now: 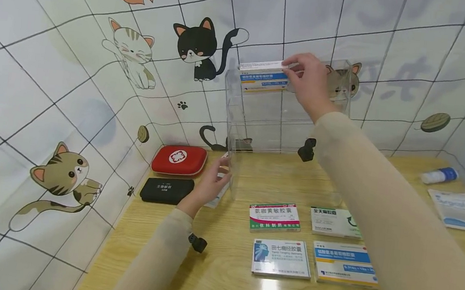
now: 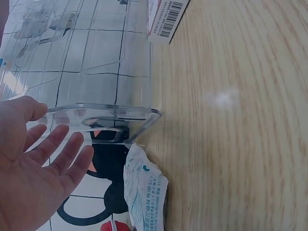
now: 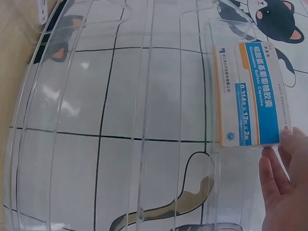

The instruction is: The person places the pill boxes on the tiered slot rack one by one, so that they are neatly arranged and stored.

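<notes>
A person stands at a wooden worktop point(image 1: 226, 281) set against a tiled wall with cartoon cats. A clear plastic shelf rack point(image 1: 252, 118) stands upright at the back of the worktop.

The right hand point(image 1: 309, 84) is raised to the top tier of the rack, its fingertips pinching the end of a white and blue medicine box point(image 1: 262, 75). The box lies flat on that top shelf, at its left side. In the right wrist view the fingers point(image 3: 284, 183) touch the box's point(image 3: 250, 94) short end.

The left hand point(image 1: 213, 181) is low, at the rack's front left corner. Its grip is relaxed: in the left wrist view the hand point(image 2: 33, 168) is open with straight fingers laid against the rack's point(image 2: 103, 113) clear side wall, holding nothing. A white sachet point(image 2: 143, 190) lies on the worktop just beside that corner.

Four more medicine boxes lie flat in front of the rack in two rows: a green and pink box point(image 1: 274, 216), a white and green box point(image 1: 335, 222), a box with a blue head picture point(image 1: 281, 258), and another white and blue box point(image 1: 344, 264). Left of the rack sit a red first-aid pouch point(image 1: 179, 160) and a black case point(image 1: 166, 190). Far right lie a small white bottle point(image 1: 439, 175) and a flat packet point(image 1: 458, 210).
</notes>
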A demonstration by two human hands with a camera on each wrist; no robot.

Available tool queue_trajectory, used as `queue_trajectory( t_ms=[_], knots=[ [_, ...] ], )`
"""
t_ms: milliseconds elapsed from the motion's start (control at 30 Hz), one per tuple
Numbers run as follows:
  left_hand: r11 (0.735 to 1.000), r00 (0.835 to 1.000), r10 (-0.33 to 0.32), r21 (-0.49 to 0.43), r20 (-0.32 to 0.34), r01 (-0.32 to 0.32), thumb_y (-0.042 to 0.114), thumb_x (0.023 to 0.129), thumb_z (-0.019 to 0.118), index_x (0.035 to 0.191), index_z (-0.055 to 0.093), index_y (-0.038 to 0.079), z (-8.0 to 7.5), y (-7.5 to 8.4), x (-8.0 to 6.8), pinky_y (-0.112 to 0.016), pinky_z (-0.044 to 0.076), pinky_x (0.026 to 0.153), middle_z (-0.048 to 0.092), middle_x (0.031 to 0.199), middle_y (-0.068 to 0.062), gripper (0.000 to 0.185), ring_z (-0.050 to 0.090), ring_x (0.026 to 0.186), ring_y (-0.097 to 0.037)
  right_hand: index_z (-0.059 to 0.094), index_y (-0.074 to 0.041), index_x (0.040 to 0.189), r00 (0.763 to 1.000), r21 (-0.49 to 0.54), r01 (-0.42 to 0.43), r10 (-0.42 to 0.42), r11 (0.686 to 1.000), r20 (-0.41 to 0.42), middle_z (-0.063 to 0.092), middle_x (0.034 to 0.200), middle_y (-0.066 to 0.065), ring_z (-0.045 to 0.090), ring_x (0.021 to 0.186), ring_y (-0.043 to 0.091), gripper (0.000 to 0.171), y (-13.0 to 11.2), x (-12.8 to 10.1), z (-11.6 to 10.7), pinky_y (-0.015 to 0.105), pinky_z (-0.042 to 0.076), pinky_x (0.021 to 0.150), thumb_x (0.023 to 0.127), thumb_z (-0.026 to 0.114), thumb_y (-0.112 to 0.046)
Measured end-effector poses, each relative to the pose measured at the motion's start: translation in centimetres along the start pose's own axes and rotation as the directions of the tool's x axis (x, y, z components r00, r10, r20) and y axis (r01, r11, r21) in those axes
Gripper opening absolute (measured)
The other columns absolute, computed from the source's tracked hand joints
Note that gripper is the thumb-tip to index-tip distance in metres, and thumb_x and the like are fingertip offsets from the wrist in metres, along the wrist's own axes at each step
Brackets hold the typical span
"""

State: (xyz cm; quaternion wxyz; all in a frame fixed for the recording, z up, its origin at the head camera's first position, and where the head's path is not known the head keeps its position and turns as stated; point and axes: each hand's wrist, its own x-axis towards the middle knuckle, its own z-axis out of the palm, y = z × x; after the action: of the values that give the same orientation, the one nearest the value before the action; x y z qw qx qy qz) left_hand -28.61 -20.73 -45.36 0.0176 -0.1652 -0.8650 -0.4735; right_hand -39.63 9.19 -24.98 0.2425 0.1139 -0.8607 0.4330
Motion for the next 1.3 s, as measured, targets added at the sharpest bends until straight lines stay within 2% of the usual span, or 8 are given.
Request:
queue_trajectory(
  t_ms=[200,300,467,833,933,1033,1100,1300],
  knots=[
    [1.000,1.000,-0.014,0.012,0.018,0.013,0.013,0.106,0.057,0.152,0.039,0.004,0.0,0.0,0.1,-0.050,0.052,0.106,0.049,0.151,-0.021,0.050,0.057,0.128,-0.032,0.057,-0.025,0.147,0.998,0.070,-0.027,0.023,0.997,0.050,0.058,0.148,-0.002,0.059,0.131,0.014,0.044,0.3,-1.0,-0.3,0.028,0.049,0.110,0.103,0.064,-0.023],
    [1.000,1.000,-0.014,0.017,0.012,0.013,0.015,0.106,0.057,0.152,0.039,0.007,-0.1,0.0,-0.1,-0.050,0.052,0.106,0.048,0.151,-0.020,0.050,0.057,0.128,-0.031,0.059,-0.019,0.145,1.000,0.127,0.029,-0.029,0.991,0.000,0.057,0.148,-0.001,0.055,0.136,0.014,0.044,0.8,-2.8,-0.7,0.030,0.047,0.113,0.102,0.066,-0.021],
    [1.000,1.000,-0.014,0.019,0.002,0.014,0.015,0.106,0.057,0.150,0.041,0.010,0.2,0.0,-0.1,-0.048,0.053,0.105,0.050,0.150,-0.016,0.047,0.057,0.127,-0.029,0.068,-0.008,0.128,0.995,0.132,0.087,-0.081,0.987,-0.052,0.059,0.141,0.005,0.055,0.131,0.021,0.029,2.6,-8.0,-2.6,0.041,0.049,0.111,0.100,0.067,-0.015],
    [1.000,0.999,-0.025,0.013,0.028,0.024,0.013,0.106,0.057,0.151,0.040,0.008,0.0,0.1,-0.3,-0.047,0.054,0.103,0.048,0.151,-0.016,0.048,0.057,0.127,-0.029,0.067,-0.008,0.128,0.987,-0.118,-0.044,0.061,0.992,0.146,0.057,0.144,0.016,0.050,0.132,0.042,0.031,11.8,-21.9,-10.1,0.060,0.045,0.102,0.101,0.068,-0.024],
    [1.000,0.999,-0.015,0.021,0.036,0.014,0.013,0.106,0.057,0.152,0.039,0.007,-0.1,0.1,-0.3,-0.047,0.054,0.102,0.047,0.152,-0.019,0.049,0.057,0.127,-0.030,0.068,-0.012,0.127,0.983,-0.174,-0.058,0.086,0.983,0.159,0.061,0.139,0.014,0.053,0.128,0.020,0.030,14.6,-25.0,-12.6,0.029,0.047,0.101,0.099,0.071,-0.020],
    [0.999,1.000,-0.015,0.028,0.019,0.015,0.012,0.106,0.057,0.151,0.040,0.008,-0.5,0.1,-0.2,-0.048,0.054,0.102,0.048,0.152,-0.018,0.049,0.057,0.126,-0.030,0.070,-0.017,0.124,0.980,-0.206,-0.044,0.082,0.978,0.179,0.064,0.132,0.002,0.045,0.116,-0.014,0.029,16.8,-27.6,-14.4,0.004,0.037,0.084,0.096,0.075,-0.019],
    [1.000,1.000,-0.015,0.019,0.015,0.015,0.010,0.106,0.057,0.151,0.040,0.007,-0.6,0.2,-0.2,-0.050,0.054,0.103,0.048,0.151,-0.015,0.049,0.057,0.126,-0.031,0.071,-0.016,0.122,0.975,-0.214,-0.022,0.069,0.977,0.212,0.066,0.129,0.001,0.035,0.109,-0.028,0.029,17.8,-29.0,-15.4,0.001,0.037,0.081,0.093,0.077,-0.016],
    [1.000,0.999,-0.027,-0.011,0.045,0.028,0.013,0.106,0.056,0.152,0.038,0.008,-0.1,0.1,-0.2,-0.050,0.052,0.105,0.047,0.151,-0.012,0.050,0.055,0.128,-0.031,0.073,-0.014,0.117,0.940,-0.313,0.025,0.084,0.949,0.331,0.069,0.126,0.018,0.030,0.104,-0.032,0.032,19.9,-32.1,-18.7,0.010,0.047,0.072,0.086,0.083,-0.011]
  ],
)
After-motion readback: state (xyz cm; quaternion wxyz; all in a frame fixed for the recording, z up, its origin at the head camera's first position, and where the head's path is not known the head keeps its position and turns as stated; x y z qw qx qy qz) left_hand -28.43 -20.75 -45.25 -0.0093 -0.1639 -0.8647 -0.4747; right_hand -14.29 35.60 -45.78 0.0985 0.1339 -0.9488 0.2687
